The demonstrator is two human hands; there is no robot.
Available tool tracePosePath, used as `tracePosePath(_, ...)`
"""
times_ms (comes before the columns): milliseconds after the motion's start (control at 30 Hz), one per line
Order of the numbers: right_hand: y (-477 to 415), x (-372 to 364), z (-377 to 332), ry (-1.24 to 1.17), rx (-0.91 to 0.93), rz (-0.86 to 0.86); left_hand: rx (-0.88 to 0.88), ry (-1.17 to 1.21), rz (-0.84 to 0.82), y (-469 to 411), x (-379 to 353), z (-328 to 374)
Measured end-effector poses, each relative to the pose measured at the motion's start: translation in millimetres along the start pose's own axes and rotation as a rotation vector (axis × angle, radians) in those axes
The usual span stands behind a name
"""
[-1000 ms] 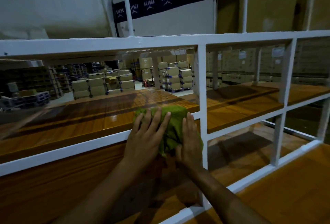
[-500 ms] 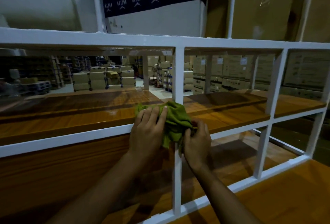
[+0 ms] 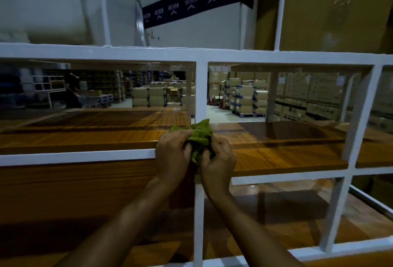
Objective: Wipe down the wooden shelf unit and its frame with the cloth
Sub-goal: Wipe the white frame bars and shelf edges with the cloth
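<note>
Two bare forearms reach up from the bottom edge. The left hand (image 3: 172, 151) and right hand (image 3: 219, 160) meet in front of the rack, both with fingers curled round the green cloth (image 3: 201, 139) — bunched into a wad between them. The wad sits where an upright post (image 3: 201, 92) of the white frame (image 3: 74, 157) crosses the front rail, at the front edge of the wooden shelf (image 3: 85, 139). A lower board (image 3: 287, 230) lies beneath. Beyond the rack, stacked cardboard boxes (image 3: 148, 96) stand on a warehouse floor — dim, blurred. A white carton (image 3: 197, 32) shows above the top rail.
</note>
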State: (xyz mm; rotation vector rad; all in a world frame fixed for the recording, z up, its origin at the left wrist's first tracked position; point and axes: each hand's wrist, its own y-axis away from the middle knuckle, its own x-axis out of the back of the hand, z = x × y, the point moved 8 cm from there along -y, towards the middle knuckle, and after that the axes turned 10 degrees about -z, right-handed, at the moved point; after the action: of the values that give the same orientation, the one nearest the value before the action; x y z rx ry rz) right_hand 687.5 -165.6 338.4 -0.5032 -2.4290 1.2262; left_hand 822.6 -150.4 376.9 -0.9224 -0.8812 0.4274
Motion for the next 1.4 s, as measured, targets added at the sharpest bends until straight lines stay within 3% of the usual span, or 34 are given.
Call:
tracePosePath(467, -80, 18, -40, -0.146, -0.001, -0.011, 0.318, 0.362, 0.283, -50, 26, 22)
tracePosePath(633, -128, 22, -62, -0.170, -0.002, 0.001, 0.269, 0.426, 0.388, -92, 52, 43)
tracePosePath(867, -143, 22, -63, -0.177, -0.028, -0.047, 0.238, 0.436, 0.397, -101, 49, 42)
tracePosePath(1167, -100, 23, -44, -0.150, -0.020, -0.077, 0.192, 0.375, 0.375, -57, 25, 27)
tracePosePath(1400, -50, 13, -11, -0.193, -0.058, -0.145, 0.071, 0.154, 0.249, -10, 2, 20)
